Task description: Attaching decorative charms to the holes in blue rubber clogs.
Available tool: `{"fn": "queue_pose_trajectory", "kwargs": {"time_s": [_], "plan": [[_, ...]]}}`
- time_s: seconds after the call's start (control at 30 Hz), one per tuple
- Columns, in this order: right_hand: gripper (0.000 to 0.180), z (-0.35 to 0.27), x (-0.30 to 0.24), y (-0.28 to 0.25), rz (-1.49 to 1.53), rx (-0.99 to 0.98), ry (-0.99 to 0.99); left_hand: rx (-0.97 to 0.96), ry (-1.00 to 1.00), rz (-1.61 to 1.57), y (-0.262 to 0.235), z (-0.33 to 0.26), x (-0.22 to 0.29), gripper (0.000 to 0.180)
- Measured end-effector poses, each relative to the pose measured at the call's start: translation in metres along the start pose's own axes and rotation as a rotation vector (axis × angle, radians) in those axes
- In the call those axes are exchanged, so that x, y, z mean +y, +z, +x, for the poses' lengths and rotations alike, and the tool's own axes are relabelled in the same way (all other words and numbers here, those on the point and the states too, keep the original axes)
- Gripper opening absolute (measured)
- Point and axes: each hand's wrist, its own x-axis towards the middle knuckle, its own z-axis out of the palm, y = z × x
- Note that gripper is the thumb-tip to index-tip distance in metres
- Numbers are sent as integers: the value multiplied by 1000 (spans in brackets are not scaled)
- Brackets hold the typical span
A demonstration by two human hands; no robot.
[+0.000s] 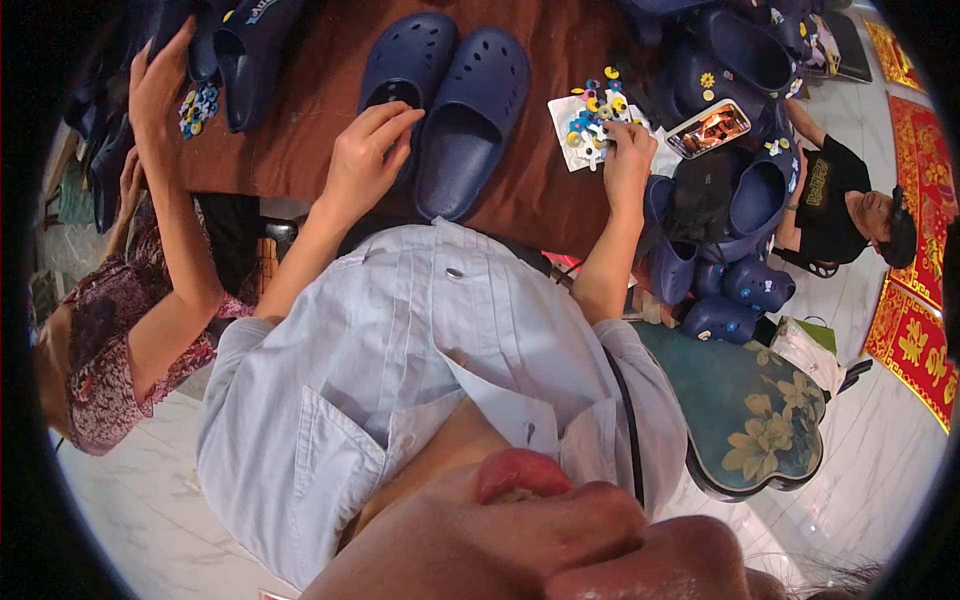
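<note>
A pair of dark blue clogs lies side by side in front of me, toes away: a left clog [405,62] and a right clog [470,130]. My left hand [368,155] is over the left clog's foot opening, fingers bent and drawn together. Anything in its fingertips is hidden. To the right, my right hand [628,160] pinches at a heap of small shoe charms [597,105], coloured yellow, blue, white and black. Its fingers appear closed on one charm, mostly covered. The charms lie on a white sheet [562,125].
A brown cloth [310,150] covers the table. On the right, a phone [708,128] lies among piled blue clogs [755,195]. At left, a co-worker's hand [155,85] is raised near more clogs [255,70] and a charm bunch [199,108]. A flowered seat [745,410] stands at right; another person [840,205] sits beyond.
</note>
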Motion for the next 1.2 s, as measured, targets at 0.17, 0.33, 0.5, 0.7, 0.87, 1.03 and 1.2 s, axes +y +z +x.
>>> {"fn": "queue_pose_trajectory", "kwargs": {"time_s": [0.17,0.33,0.5,0.7,0.87,1.03,1.2], "plan": [[30,2,-7,-9,23,-21,49,11,72,-42,-3,3,2,36],[25,5,6,2,31,59,47,37,144,-17,-6,14,0,35],[23,11,11,2,100,187,82,81,241,96,-9,33,-3,33],[24,42,-32,17,790,101,253,47,363,259,9,64,-3,42],[12,74,-89,50,1196,-142,319,-141,274,437,35,49,-16,55],[14,89,-112,74,892,50,343,-28,339,420,42,51,-20,57],[15,83,-106,62,850,17,194,27,338,393,46,49,-26,59]]}}
